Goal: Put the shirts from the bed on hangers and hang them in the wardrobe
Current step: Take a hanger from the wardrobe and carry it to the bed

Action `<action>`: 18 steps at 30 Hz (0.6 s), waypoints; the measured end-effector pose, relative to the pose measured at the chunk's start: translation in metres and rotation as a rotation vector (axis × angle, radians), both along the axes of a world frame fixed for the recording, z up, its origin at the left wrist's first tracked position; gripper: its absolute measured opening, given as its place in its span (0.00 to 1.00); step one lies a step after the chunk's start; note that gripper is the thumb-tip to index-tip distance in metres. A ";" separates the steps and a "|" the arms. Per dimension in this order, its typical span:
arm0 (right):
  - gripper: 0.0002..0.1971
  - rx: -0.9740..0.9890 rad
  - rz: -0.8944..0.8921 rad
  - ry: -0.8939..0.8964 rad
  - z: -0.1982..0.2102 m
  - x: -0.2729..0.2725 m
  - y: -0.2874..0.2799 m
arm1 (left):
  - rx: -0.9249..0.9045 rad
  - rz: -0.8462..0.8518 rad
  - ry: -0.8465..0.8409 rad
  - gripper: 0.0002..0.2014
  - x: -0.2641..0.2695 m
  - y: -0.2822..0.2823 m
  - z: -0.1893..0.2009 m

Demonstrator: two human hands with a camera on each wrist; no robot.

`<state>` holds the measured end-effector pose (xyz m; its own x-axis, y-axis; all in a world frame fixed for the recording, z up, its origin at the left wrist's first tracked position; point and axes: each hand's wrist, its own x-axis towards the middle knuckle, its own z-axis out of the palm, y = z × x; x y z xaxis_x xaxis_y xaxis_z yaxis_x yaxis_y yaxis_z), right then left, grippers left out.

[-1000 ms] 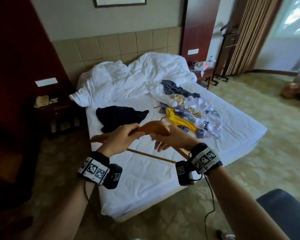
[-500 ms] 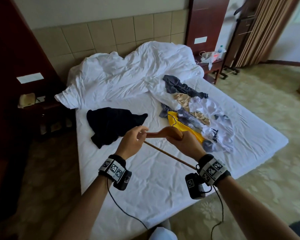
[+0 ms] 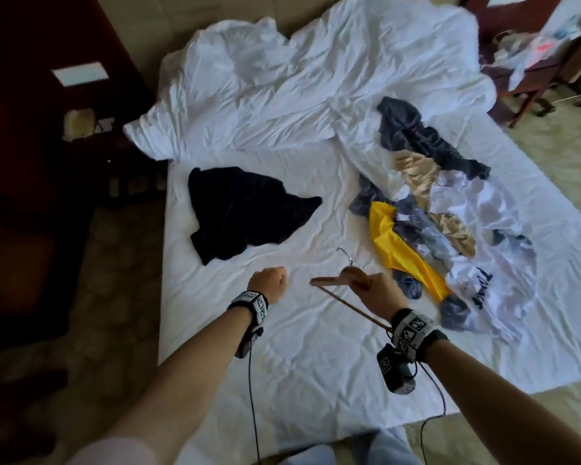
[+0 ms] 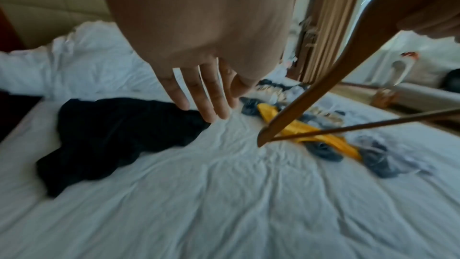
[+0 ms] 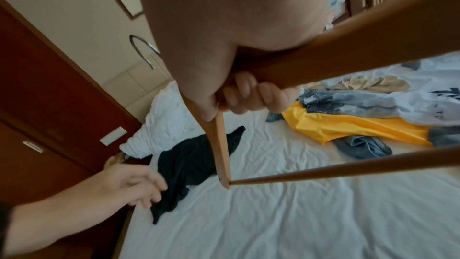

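My right hand (image 3: 376,292) grips a wooden hanger (image 3: 341,280) by its shoulder above the bed; the right wrist view shows fingers (image 5: 251,95) curled round the wood (image 5: 348,60). My left hand (image 3: 269,283) hovers over the white sheet just short of a black shirt (image 3: 245,213), fingers straight and empty (image 4: 209,97). The black shirt (image 4: 112,137) lies crumpled on the bed's left half. A pile of shirts lies on the right half: yellow (image 3: 403,253), white printed (image 3: 493,250), dark grey (image 3: 423,139).
The white bed (image 3: 299,364) has a bunched duvet (image 3: 299,78) at its head. A dark wooden nightstand (image 3: 81,135) stands left, another table (image 3: 534,68) at the top right. Patterned carpet surrounds the bed. Cables hang from both wrists.
My left hand has let go of the hanger and moved left toward the black shirt. The right hand alone holds the hanger, lowered over the bed. The head view has tilted down.
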<state>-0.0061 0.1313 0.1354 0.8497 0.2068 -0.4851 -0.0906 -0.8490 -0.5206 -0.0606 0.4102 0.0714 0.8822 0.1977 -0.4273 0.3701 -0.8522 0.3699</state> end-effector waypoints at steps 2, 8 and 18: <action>0.19 -0.036 0.045 0.036 -0.023 0.034 0.011 | 0.040 0.051 0.086 0.08 0.000 0.011 -0.025; 0.16 -0.177 0.192 0.128 -0.068 0.119 0.063 | 0.129 0.030 0.232 0.11 0.009 0.047 -0.080; 0.15 -0.358 0.549 0.115 -0.124 0.171 0.184 | 0.110 0.232 0.385 0.18 0.054 0.119 -0.160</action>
